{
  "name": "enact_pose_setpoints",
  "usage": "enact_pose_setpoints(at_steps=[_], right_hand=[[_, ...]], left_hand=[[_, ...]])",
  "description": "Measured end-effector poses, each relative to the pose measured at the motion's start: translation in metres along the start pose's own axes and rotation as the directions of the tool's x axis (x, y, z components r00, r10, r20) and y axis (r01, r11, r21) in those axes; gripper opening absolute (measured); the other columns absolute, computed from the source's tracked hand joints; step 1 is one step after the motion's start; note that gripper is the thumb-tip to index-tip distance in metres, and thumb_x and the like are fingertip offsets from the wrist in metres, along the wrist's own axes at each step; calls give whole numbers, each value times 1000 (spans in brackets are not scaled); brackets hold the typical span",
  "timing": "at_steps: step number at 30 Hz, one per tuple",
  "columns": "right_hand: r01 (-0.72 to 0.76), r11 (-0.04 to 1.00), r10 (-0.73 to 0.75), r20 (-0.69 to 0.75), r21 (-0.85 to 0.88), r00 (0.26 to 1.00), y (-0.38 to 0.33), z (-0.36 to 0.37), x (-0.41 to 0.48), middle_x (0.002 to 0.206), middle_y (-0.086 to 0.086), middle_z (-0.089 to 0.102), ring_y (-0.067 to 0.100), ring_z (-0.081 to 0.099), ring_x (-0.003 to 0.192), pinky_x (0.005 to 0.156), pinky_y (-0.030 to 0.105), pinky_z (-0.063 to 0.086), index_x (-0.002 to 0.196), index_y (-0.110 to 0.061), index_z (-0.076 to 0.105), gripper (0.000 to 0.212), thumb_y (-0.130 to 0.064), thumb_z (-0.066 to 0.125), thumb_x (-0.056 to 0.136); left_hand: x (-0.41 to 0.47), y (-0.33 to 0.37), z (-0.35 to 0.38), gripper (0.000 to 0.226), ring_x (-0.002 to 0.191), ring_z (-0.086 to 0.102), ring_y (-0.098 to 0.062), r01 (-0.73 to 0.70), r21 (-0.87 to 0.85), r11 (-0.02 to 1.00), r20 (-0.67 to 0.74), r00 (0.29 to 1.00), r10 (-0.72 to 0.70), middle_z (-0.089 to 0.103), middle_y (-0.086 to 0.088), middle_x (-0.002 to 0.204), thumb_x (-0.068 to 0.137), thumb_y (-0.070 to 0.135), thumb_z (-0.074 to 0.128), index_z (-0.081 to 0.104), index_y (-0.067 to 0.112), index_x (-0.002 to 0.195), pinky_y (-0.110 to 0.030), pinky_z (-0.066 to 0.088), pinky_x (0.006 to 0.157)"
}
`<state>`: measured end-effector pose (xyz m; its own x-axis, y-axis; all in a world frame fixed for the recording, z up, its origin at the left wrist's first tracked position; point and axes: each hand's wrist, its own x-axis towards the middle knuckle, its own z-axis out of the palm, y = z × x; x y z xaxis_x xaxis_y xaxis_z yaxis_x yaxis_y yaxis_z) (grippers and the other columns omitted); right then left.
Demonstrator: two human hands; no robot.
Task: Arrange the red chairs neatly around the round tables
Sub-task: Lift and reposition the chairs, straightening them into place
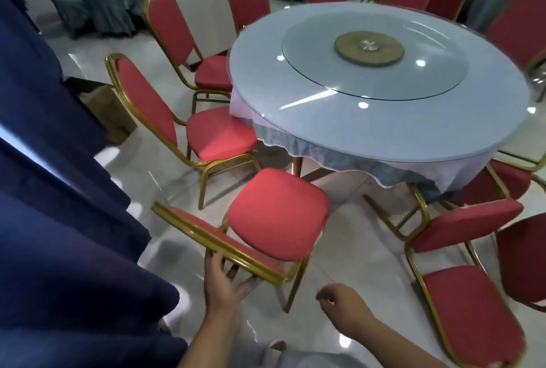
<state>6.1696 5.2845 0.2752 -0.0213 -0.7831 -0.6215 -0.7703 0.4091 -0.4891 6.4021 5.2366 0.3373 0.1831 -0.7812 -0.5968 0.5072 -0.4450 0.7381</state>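
The step in hand is seating one red chair [277,214] at the round table [266,77]. Taking the table as a clock face with the person at 6, this chair stands at about 7 o'clock, its seat pointing at the table edge but not yet under the tablecloth hem, and a strip of glossy floor [348,237] shows between them.

The left hand [226,279] holds the gold top rail [218,245] of the backrest, thumb on the near face and fingers reaching under the far side (a light hold, the fingers not fully wrapped). The right hand [339,305] hangs free at the chair's 4 o'clock, fingers loosely curled, holding nothing.

A neighbour chair [218,137] at 8 o'clock already has its seat front just under the hem. Another chair [464,219] at 5 o'clock sits skewed.

I judge that the next move is a short push along the floor toward the table centre. The backrest should turn slightly so it faces squarely, and the gap to the 8 o'clock neighbour should stay even. The right hand could take the rail's other end to stop the chair twisting.
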Motion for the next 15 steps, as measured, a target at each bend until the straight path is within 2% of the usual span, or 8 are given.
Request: enact_pose_setpoints(at_steps=[2, 3, 5, 6, 9, 11, 13, 15], right_hand=[[-61, 998, 61, -1, 17, 998, 15, -8, 8, 112, -8, 67, 8, 62, 100, 86, 19, 45, 115, -26, 69, 27, -26, 56, 92], [-84, 995, 85, -8, 46, 996, 22, -12, 10, 109, -6, 67, 9, 63, 98, 84, 20, 45, 114, -23, 70, 26, -24, 58, 91], [-163, 976, 167, -21, 144, 986, 37, -18, 9, 101, 0, 71, 16, 66, 93, 83, 26, 48, 108, -18, 72, 22, -18, 62, 89], [-211, 957, 221, -28, 198, 975, 46, -21, 7, 98, 4, 72, 20, 68, 91, 82, 29, 50, 105, -16, 72, 19, -15, 62, 88], [-320, 888, 343, -10, 329, 939, 80, -26, -4, 96, 10, 70, 25, 67, 88, 75, 28, 49, 100, -11, 71, 14, -11, 63, 88], [-369, 851, 382, 41, 373, 923, 107, -32, -15, 94, 12, 68, 22, 63, 78, 60, 23, 43, 102, -8, 71, 15, -10, 63, 89], [-420, 770, 429, 97, 480, 898, 135, -41, -27, 84, 12, 65, 20, 56, 66, 51, 21, 32, 101, -4, 71, 16, -6, 60, 90], [-442, 663, 481, 109, 605, 870, 166, -55, -39, 82, 11, 64, 21, 55, 64, 54, 24, 31, 99, -3, 71, 17, -6, 58, 89]], left_hand=[[0, -2, 1, 42, 120, 57, -25, -74, 121, 990, -10, 997, 75, 60, 10, 132, 94, 38, 57, 49, 53, 133, -53, 55, 86], [1, -2, 2, 53, 125, 54, -24, -131, 251, 959, -53, 987, 149, 56, 10, 137, 92, 32, 61, 43, 52, 137, -50, 50, 94], [4, 1, 5, 76, 132, 46, -24, -213, 480, 851, -84, 954, 287, 44, 3, 147, 83, 24, 67, 29, 44, 146, -43, 40, 101], [5, 2, 9, 79, 131, 44, -25, -226, 529, 818, -72, 949, 308, 38, -2, 149, 80, 21, 68, 29, 42, 146, -43, 39, 101], [0, -9, 32, 56, 132, 38, -30, -148, 650, 745, -43, 972, 231, 11, 4, 155, 83, 14, 66, 48, 43, 127, -39, 36, 105], [-4, -22, 50, 57, 137, 30, -35, -71, 718, 693, -55, 986, 159, -1, -2, 159, 83, 14, 70, 49, 39, 130, -41, 36, 109], [-9, -33, 74, 62, 138, 30, -37, -34, 736, 676, -49, 993, 103, 3, -10, 159, 85, 20, 71, 44, 37, 138, -47, 37, 110], [-15, -48, 109, 50, 132, 40, -30, -123, 733, 669, 104, 992, 69, 28, -7, 154, 89, 17, 64, 50, 37, 133, -50, 40, 108]])
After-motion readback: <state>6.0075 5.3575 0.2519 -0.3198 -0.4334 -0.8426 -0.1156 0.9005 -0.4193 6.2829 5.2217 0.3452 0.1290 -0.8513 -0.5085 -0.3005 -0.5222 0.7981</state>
